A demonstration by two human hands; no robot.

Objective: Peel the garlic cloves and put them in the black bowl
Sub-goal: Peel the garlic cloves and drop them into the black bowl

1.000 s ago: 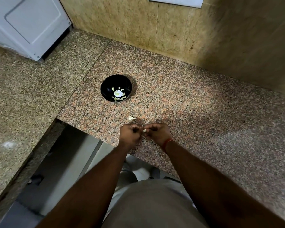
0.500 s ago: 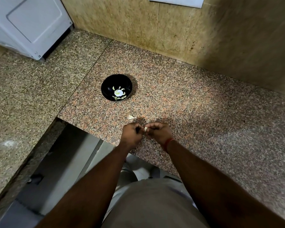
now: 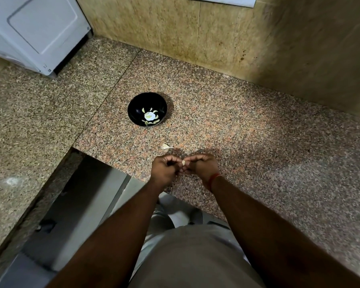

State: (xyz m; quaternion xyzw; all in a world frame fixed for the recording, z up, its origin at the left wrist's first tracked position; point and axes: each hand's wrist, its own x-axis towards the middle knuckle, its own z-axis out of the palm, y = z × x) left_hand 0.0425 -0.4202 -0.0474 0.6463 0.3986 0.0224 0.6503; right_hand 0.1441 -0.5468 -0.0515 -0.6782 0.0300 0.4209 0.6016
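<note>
I'm mid-peel: my left hand (image 3: 164, 170) and right hand (image 3: 202, 166) meet, both pinching one garlic clove (image 3: 183, 162) over the desk (image 3: 247, 142). Next I'd strip its skin, then reach forward-left to the black bowl (image 3: 133, 113).

A single head-worn camera looks steeply down and forward over the granite counter (image 3: 247, 142). It sits close above the person's forearms, facing the tiled wall (image 3: 216, 34). No second view exists.

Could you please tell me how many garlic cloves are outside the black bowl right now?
2: one clove pinched between the left hand and right hand, and one piece lying on the counter just beyond them, possibly only skin.
</note>
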